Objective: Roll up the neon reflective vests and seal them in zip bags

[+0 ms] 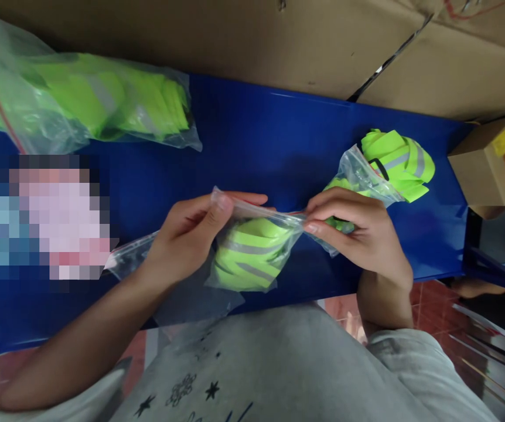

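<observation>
Between my hands is a clear zip bag (252,258) with a folded neon-yellow reflective strap inside, grey stripes showing. My left hand (195,234) pinches the bag's top left corner between thumb and fingers. At the other end of the top edge, my right hand (349,225) pinches the right corner, thumb against fingertips. Just beyond the right hand lie another yellow reflective bundle (397,161) with a black buckle-like piece and a second zip bag (351,161), partly hidden by that hand. Flat clear bags (200,302) lie under my left forearm.
A large clear bag (116,99) of yellow reflective bundles lies at the back left of the blue table (252,140). Cardboard boxes (252,35) line the back edge. A small carton (490,167) stands at the right end. A pixelated patch covers the left side.
</observation>
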Action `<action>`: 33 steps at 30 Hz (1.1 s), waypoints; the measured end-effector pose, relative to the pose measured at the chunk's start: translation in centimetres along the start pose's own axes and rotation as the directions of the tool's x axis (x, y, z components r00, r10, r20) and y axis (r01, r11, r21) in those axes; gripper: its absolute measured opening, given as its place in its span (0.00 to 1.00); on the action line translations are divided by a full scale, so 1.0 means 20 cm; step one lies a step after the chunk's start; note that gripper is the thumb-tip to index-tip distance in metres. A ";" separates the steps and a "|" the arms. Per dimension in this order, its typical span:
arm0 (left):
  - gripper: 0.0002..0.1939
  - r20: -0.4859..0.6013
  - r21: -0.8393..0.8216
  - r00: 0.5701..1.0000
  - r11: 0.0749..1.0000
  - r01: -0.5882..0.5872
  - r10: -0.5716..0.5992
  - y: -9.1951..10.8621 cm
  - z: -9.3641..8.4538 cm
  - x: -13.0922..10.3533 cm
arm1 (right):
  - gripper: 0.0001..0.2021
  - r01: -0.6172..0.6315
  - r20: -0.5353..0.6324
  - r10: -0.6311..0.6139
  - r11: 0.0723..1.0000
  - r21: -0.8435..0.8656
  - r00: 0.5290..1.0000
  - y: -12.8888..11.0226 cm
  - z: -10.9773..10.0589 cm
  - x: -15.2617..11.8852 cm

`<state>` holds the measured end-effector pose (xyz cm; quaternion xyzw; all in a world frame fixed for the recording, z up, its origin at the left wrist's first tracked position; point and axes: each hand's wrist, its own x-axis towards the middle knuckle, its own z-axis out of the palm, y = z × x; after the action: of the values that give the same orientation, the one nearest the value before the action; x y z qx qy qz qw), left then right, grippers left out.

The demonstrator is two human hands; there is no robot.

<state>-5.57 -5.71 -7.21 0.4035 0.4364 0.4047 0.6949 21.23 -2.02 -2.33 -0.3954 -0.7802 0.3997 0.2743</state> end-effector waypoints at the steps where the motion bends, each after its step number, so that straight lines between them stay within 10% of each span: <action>1: 0.19 -0.022 -0.032 1.000 0.999 0.000 -0.001 0.00 0.00 0.00 | 0.02 -0.003 0.008 0.004 1.000 -0.011 1.000 0.00 0.00 0.00; 9: 0.15 -0.024 -0.038 0.999 0.999 -0.038 0.037 0.01 0.00 -0.01 | 0.09 -0.199 -0.002 0.202 0.968 0.151 0.979 0.00 0.01 -0.02; 18: 0.11 -0.288 0.254 0.940 0.961 -0.108 0.182 0.01 0.04 -0.02 | 0.04 -0.061 -0.019 0.059 0.994 -0.088 0.998 -0.02 0.06 -0.02; 33: 0.12 -0.260 0.249 0.941 0.956 -0.153 0.218 0.03 0.08 -0.04 | 0.03 -0.186 -0.054 0.197 0.969 0.160 0.979 -0.03 0.12 -0.02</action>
<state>-4.43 -6.51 -5.97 0.4565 0.5347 0.4705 0.5332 19.29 -3.52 -3.14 -0.4602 -0.6950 0.4695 0.2911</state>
